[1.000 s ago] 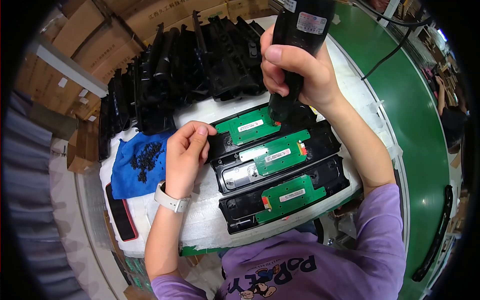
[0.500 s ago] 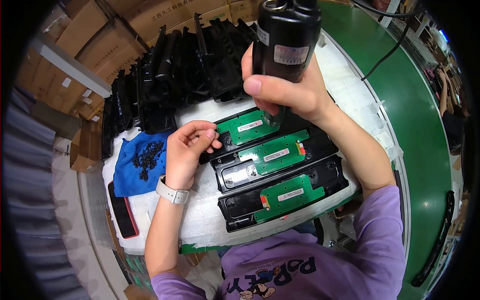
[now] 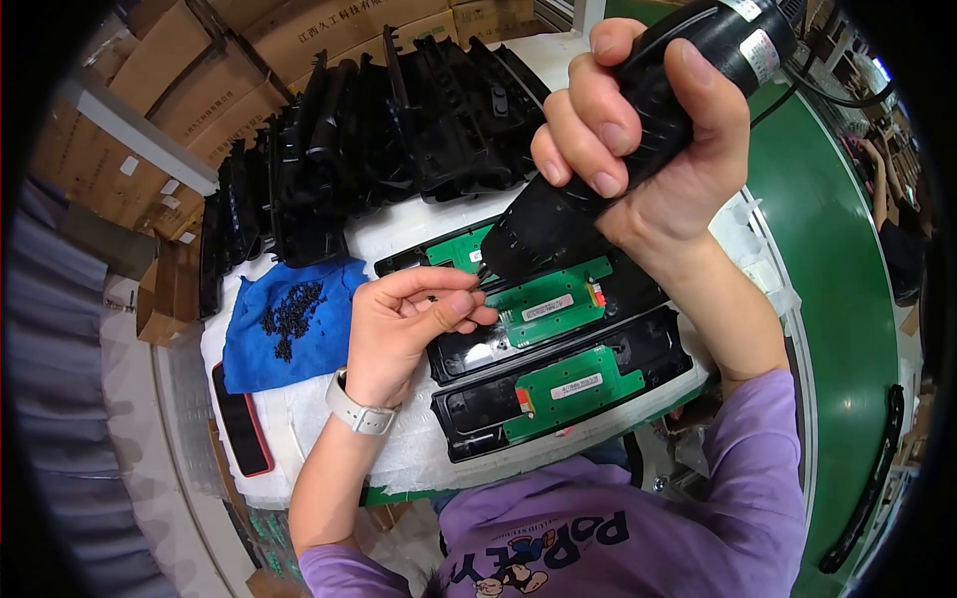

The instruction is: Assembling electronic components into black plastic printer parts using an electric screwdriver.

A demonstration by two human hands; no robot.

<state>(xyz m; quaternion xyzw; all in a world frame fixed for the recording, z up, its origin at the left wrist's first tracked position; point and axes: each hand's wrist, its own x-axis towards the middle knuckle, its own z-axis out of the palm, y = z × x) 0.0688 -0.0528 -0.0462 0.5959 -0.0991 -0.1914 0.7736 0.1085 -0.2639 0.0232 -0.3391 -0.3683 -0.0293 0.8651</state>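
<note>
My right hand [image 3: 663, 169] grips a black electric screwdriver [image 3: 543, 224] that slants down to the left. Its tip meets the fingertips of my left hand [image 3: 404, 324], which is closed in a pinch on a small dark screw [image 3: 483, 271], mostly hidden by the fingers. Under both hands lie three long black plastic panels side by side, each with a green circuit board. The nearest board [image 3: 603, 387] and the middle board [image 3: 528, 324] show well. The screwdriver and left hand partly cover the far board [image 3: 464, 249].
Left of the panels, a blue cloth [image 3: 254, 354] holds a heap of small black screws [image 3: 291, 314]. A phone with a red edge [image 3: 242, 429] lies nearer. Black plastic housings [image 3: 399, 130] stand in a row at the back, before cardboard boxes [image 3: 329, 35]. A green surface [image 3: 847, 329] curves along the right.
The screwdriver has tilted from near upright to a slant, its tip shifting left and nearer. My left hand has moved right to meet the tip.
</note>
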